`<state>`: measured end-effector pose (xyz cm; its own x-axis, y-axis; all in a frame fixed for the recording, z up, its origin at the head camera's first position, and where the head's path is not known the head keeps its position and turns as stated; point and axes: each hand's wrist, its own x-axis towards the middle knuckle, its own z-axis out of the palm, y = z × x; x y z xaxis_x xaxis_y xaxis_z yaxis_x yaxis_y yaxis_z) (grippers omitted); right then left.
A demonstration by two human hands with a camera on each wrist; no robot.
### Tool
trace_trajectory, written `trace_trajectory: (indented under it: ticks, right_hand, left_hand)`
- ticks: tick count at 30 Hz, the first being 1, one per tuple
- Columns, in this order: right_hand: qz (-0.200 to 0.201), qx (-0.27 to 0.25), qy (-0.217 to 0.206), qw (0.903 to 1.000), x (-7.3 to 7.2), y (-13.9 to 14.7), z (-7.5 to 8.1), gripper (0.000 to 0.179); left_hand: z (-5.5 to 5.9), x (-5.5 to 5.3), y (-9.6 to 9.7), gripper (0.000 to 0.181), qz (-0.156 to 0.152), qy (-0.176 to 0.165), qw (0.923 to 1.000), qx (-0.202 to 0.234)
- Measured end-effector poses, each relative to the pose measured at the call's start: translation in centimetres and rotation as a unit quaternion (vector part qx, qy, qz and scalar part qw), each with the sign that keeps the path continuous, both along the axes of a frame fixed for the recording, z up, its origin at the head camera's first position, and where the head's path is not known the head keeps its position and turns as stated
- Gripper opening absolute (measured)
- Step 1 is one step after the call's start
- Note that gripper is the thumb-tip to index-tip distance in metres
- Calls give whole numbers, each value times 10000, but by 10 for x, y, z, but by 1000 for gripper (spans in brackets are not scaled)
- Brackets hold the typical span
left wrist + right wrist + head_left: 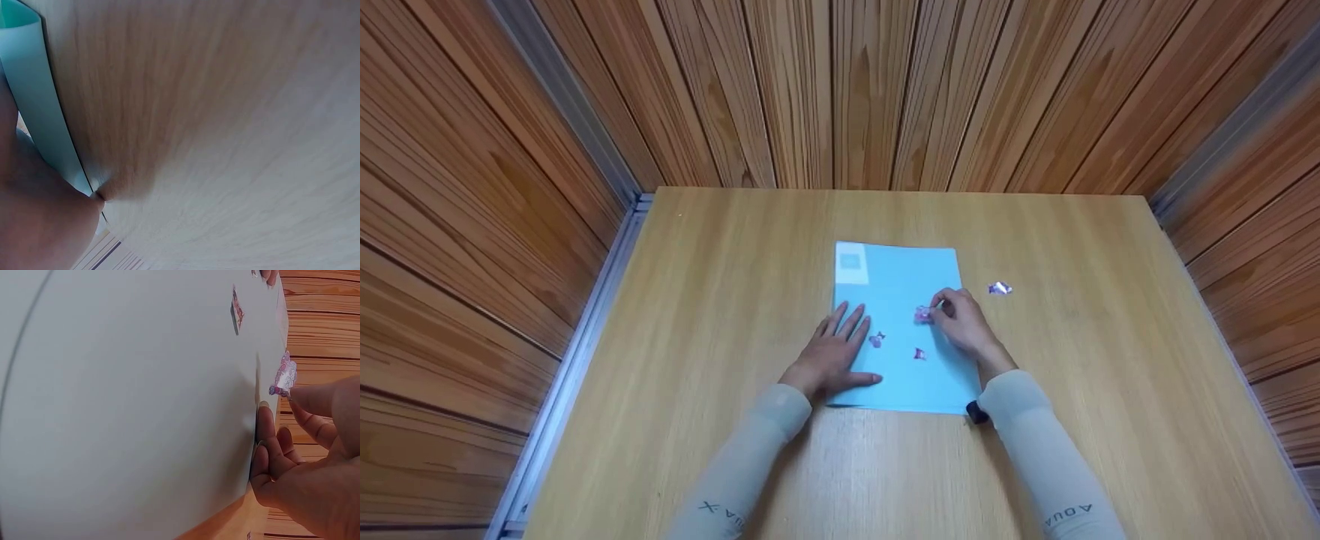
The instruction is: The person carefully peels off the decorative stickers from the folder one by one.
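A light blue folder lies on the table with a white label at its upper left corner. My left hand rests on the folder's left side, fingers spread. Over the folder's right half, my right hand pinches a small pink and purple sticker between thumb and index finger. Two similar pieces, a left sticker and a right sticker, are on the cover between the hands. The left wrist view catches the folder's edge beside part of my left hand.
A shiny purple piece lies on the wooden table, right of the folder. Wood-panelled walls enclose the back and both sides. A small black object shows at my right cuff.
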<state>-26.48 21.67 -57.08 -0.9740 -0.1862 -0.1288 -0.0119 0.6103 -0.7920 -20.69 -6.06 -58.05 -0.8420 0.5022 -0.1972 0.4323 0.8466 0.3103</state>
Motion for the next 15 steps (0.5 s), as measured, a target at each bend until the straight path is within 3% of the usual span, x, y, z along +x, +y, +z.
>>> trace_trajectory:
  ticks: [8,15]
  right_hand:
    - [141,373,430,9983,0,-4,1,10]
    - [97,459,164,9988,4,-2,1,13]
  left_hand:
    - [0,-3,1,104,22,-80,10000,-24]
    - [0,0,-1,103,24,-20,10000,-5]
